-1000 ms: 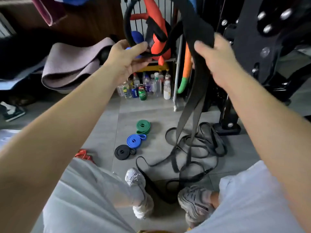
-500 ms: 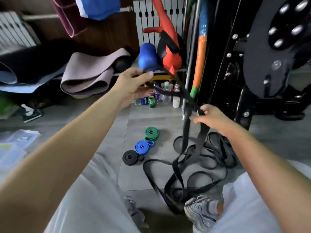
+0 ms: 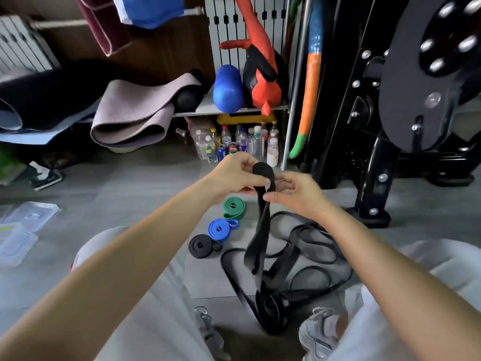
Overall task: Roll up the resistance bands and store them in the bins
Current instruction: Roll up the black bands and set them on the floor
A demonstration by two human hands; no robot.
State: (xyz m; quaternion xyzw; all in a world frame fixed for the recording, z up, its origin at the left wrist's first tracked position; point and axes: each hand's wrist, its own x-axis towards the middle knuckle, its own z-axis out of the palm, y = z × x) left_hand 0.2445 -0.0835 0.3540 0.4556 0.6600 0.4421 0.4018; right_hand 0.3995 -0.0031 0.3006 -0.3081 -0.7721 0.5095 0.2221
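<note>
Black resistance band [image 3: 263, 173], centre frame, small coil begun; my left grip [image 3: 234, 175] and right grip [image 3: 296, 195] both pinch it; I'd wind turns tight, edges aligned, tail untwisted.

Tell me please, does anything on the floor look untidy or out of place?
Yes. The loose black rubber resistance bands lie in a tangled heap on the grey tiled floor, unlike the rolled green band, rolled blue band and rolled black band beside them. Nothing looks damaged.
</note>
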